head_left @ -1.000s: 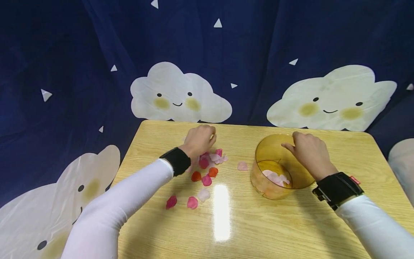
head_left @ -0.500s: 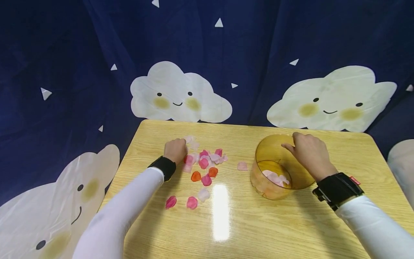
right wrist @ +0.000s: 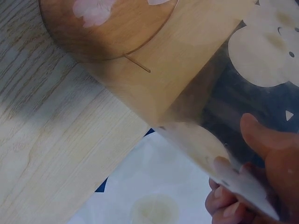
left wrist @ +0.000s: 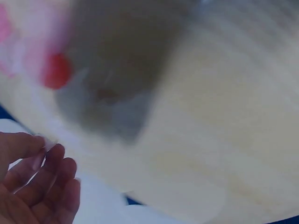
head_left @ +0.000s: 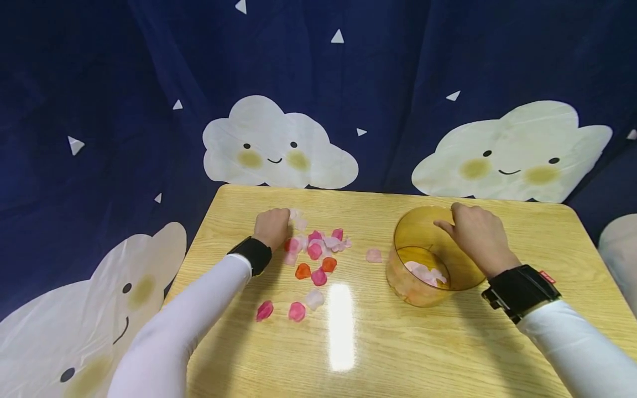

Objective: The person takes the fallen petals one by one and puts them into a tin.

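Note:
My left hand (head_left: 272, 228) is low over the table's left side, beside scattered flower petals (head_left: 318, 251) in pink, red and white. In the left wrist view its thumb and forefinger pinch a small pale petal (left wrist: 48, 143), mostly hidden by the fingertips. My right hand (head_left: 480, 235) grips the far right rim of a clear amber round tub (head_left: 415, 296), thumb inside and fingers outside, as the right wrist view shows. Several pale pink petals (head_left: 423, 272) lie on the tub's floor.
A lone pale pink petal (head_left: 374, 255) lies left of the tub. Nearer the front are a dark pink petal (head_left: 265, 310), a pink petal (head_left: 297, 312) and a white petal (head_left: 314, 299). A dark blue curtain (head_left: 388, 99) with clouds hangs behind the wooden table (head_left: 398, 354).
From above the petals my left hand has moved left and down to their left side, uncovering pale petals at the back. My right hand and the tub stay put.

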Motion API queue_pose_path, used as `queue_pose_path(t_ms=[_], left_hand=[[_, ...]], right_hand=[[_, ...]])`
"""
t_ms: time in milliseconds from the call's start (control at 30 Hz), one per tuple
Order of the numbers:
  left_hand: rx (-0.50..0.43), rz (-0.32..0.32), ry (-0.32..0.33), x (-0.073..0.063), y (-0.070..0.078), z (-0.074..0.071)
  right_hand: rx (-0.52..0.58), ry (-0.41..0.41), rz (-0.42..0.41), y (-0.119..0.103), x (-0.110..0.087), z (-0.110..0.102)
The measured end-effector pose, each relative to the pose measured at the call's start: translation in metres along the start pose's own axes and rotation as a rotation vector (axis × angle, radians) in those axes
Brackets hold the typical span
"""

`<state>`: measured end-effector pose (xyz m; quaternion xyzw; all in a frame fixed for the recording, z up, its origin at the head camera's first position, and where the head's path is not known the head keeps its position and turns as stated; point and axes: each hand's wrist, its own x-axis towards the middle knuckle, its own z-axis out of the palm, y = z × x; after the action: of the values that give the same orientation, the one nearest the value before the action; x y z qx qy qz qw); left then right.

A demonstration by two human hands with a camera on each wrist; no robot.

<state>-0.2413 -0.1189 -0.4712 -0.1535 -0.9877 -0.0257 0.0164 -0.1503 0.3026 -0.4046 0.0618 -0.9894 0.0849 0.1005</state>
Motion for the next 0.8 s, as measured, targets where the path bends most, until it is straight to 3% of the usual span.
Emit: queue_pose_path(t_ms=[200, 333, 467, 633, 800], left_hand=[[-0.080, 0.060, 0.053, 0.016, 0.038, -0.046], [-0.103, 0.172, 0.152, 0.022, 0.069, -0.077], [-0.145, 0.275, 0.209, 0.020, 0.101, -0.102], [-0.219, 0.399, 0.151, 0.005, 0.147, -0.122], [-0.200, 0.544, 0.075, -0.016, 0.188, -0.128]], right_hand=[[0.001, -0.005, 0.001, 0.001, 0.001, 0.002], [0.000, 0.002, -0.001, 0.001, 0.001, 0.002], [-0.001, -0.001, 0.001, 0.002, 0.001, 0.002], [0.000, -0.001, -0.001, 0.002, 0.000, 0.002], [0.003, -0.004, 0.004, 0.002, -0.001, 0.001]])
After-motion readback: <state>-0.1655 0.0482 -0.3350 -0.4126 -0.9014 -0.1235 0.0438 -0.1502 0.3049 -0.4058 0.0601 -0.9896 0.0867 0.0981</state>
